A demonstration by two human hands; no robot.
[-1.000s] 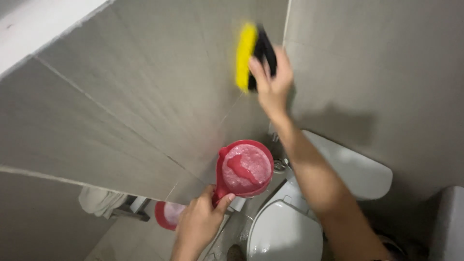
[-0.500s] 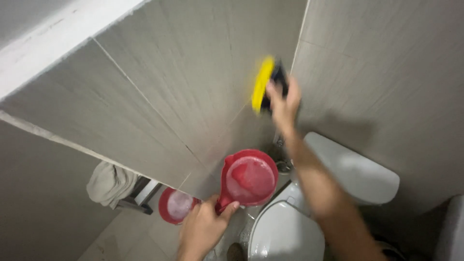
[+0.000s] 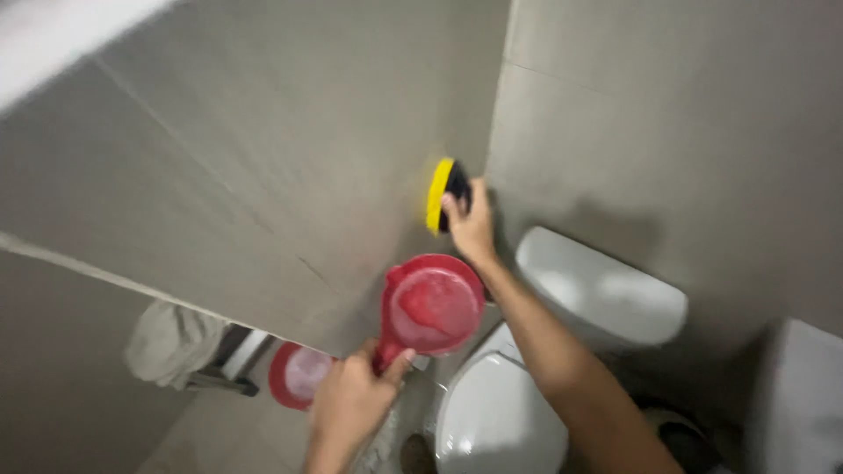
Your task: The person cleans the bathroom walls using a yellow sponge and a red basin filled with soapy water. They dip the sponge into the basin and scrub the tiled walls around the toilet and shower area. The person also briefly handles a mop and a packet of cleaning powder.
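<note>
My right hand (image 3: 472, 230) grips a yellow-and-black scrub brush (image 3: 442, 193) and presses its yellow side against the grey tiled wall (image 3: 290, 149), near the corner above the toilet. My left hand (image 3: 351, 402) holds the handle of a red scoop (image 3: 430, 307) with soapy water in it, raised below the brush and close to the wall.
A white toilet (image 3: 500, 412) with its tank (image 3: 606, 290) stands under my right arm. A red bucket (image 3: 294, 376) sits on the floor by the wall. A grey cloth (image 3: 171, 342) hangs on a holder at the left. A white object (image 3: 803, 395) stands at the right.
The right hand has slid the brush down the wall toward the toilet tank. The view has tilted, and the scoop stays held below the brush.
</note>
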